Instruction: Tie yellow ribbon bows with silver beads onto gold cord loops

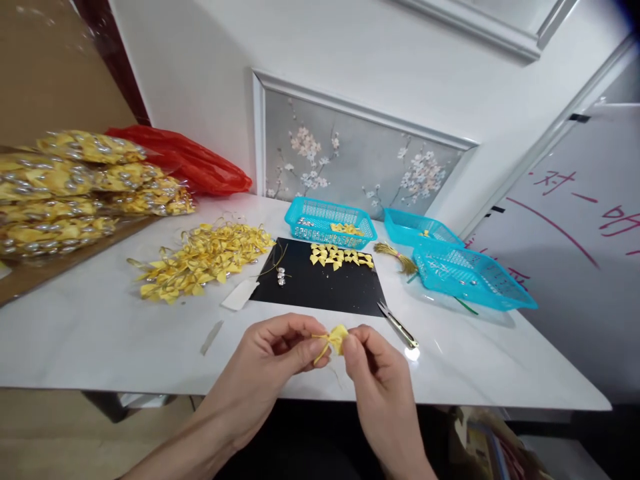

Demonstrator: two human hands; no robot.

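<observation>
Between both hands, over the table's near edge, is a small yellow ribbon bow (339,339) with a thin gold cord at its left side. My left hand (283,350) pinches the bow's left end and the cord between thumb and fingers. My right hand (377,373) grips the bow's right end the same way. Just beyond the hands lies a black mat (320,290). On it are rows of yellow bows (335,256), a few silver beads (281,276) and a loose piece of gold cord (280,257).
Snips (397,325) lie at the mat's right corner. A pile of yellow bows with cords (210,257) is to the left, near bagged bundles (65,180) and a red plastic bag (185,160). Blue baskets (330,212) and a gold cord bundle (397,259) stand behind.
</observation>
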